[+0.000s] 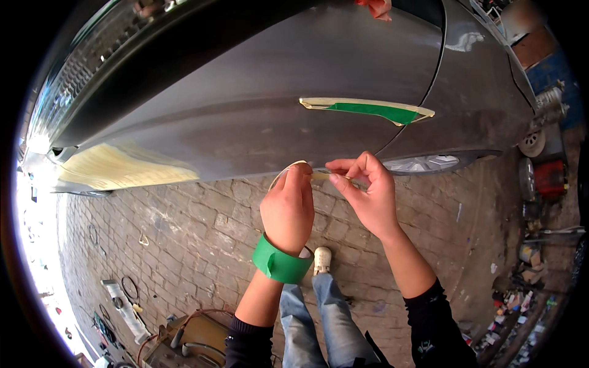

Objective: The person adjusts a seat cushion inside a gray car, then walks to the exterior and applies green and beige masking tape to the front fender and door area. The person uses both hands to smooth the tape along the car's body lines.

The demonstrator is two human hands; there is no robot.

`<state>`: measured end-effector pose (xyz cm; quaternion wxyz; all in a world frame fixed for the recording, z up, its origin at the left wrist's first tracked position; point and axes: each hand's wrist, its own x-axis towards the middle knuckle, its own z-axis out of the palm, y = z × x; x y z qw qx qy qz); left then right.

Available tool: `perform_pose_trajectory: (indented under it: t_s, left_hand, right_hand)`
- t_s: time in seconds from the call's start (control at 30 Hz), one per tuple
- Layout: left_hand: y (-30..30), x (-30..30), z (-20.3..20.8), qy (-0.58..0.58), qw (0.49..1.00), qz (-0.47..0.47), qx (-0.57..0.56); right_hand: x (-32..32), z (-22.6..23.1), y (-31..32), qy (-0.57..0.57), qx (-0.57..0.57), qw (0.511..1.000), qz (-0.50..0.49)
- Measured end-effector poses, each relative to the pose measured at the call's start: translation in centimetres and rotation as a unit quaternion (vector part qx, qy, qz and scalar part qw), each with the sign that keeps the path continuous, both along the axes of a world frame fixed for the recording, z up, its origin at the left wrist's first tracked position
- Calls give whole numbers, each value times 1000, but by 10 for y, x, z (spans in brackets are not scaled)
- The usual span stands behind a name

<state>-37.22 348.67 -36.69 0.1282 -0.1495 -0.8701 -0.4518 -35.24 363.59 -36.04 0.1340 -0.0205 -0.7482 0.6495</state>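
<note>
A roll of cream masking tape (277,175) is in my left hand (287,214), whose fingers are closed on it and hide most of it. A short strip of the tape (320,176) spans the gap to my right hand (371,199), which pinches its end between thumb and forefinger. Around my left wrist hangs a wide roll of green tape (279,264). Beyond both hands stands a dull grey car side (245,122). Its door handle area is covered by green tape (368,110) edged with cream tape (325,100).
A pale yellowish patch (123,168) marks the car's lower left panel. The car's wheel (423,164) is right of my hands. Brick paving (202,227) lies below. A brown machine with hoses (193,340) stands lower left; loose parts and clutter (515,306) line the right.
</note>
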Motion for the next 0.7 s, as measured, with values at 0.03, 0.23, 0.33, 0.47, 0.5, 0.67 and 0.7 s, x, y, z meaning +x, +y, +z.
perform_pose_trajectory:
  t_s: [0.03,0.23,0.33,0.47,0.5,0.67,0.7]
  left_hand:
    - [0,1,-1,1,1000,-6,4]
    - [-6,6,-3,-49,998,-17,32]
    - [-9,6,-6,-117,987,-11,109]
    - [-7,-1,-18,-193,932,21,306]
    - [-10,-6,-25,-202,916,36,345]
    - [-40,-9,-35,-194,907,66,367]
    - [-37,-7,-30,-186,921,59,338]
  right_hand:
    - [0,-1,-2,3,-13,1000,2]
    - [4,3,-14,20,81,996,-38]
    - [6,0,-20,86,171,980,-57]
    - [3,-3,-29,213,236,945,-73]
    - [7,2,-28,212,286,932,-69]
    - [-14,11,-19,122,-64,983,-118]
    - [-27,6,-16,121,-103,980,-118]
